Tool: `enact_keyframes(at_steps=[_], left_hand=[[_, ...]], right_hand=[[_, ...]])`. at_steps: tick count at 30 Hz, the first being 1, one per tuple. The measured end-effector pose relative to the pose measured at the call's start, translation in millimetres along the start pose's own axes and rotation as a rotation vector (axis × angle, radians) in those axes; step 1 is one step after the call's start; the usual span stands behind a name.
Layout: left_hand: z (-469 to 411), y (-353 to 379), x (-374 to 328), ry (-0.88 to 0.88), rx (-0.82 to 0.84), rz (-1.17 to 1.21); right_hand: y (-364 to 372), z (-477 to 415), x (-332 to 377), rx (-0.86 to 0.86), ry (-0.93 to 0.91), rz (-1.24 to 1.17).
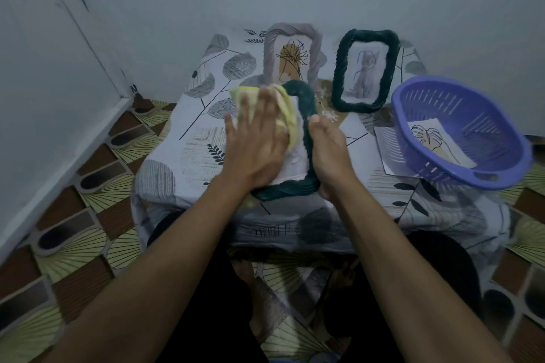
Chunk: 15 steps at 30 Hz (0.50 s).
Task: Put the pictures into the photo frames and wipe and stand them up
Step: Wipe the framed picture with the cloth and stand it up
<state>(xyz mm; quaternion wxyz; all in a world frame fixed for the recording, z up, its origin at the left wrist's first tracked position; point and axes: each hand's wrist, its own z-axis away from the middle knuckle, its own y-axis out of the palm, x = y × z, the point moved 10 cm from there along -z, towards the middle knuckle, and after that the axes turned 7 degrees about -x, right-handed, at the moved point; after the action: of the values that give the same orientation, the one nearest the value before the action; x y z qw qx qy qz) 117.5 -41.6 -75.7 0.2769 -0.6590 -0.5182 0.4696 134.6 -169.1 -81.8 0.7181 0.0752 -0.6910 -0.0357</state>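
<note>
1. A dark green frame [305,100] is held tilted over the near middle of the tabletop [188,132], which is covered by a leaf-patterned cloth. Whether its lower edge touches the surface cannot be told.
2. The frame's pane is pressed by the left hand [256,147] through a yellow cloth [287,109]. The fingers [267,100] are kept straight and slightly spread, laid flat on the cloth rather than curled round it.
3. The frame's right side is gripped by the right hand [327,150], with the thumb [315,121] laid on the front of the rim and the other fingers wrapped behind it, out of sight.
4. Two more frames are seen standing at the far edge against the wall: a grey frame [290,29] holding a plant drawing and, just to its right, a second green frame [339,74] holding a figure sketch.
5. A purple basket [477,115] is set at the right of the tabletop, tipped toward the camera. One picture [433,141] — a leaf drawing — lies inside it.
6. A further sheet [389,147] is partly covered by the basket's left side.
7. A patterned floor [88,215] is visible around the tabletop.
</note>
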Motion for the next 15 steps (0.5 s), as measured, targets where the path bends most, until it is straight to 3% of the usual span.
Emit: enact_keyframes(at_steps=[2, 4, 11, 15], left_hand=[[-13.9, -9.2, 15.7, -0.128, -0.032, -0.017], [-15.7, -13.7, 10.7, -0.115, -0.039, -0.033], [51.6, 9.8, -66.7, 0.436, 0.114, 0.121], [48.7, 9.8, -51.2, 0.420, 0.066, 0.042]], right_hand=[[10.8, 6.9, -0.6, 0.040, 0.006, -0.039], [13.9, 7.7, 3.2, 0.038, 0.015, -0.098], [-19.8, -18.8, 21.0, -0.112, -0.006, -0.128], [-30.3, -24.0, 22.2, -0.124, -0.003, -0.148]])
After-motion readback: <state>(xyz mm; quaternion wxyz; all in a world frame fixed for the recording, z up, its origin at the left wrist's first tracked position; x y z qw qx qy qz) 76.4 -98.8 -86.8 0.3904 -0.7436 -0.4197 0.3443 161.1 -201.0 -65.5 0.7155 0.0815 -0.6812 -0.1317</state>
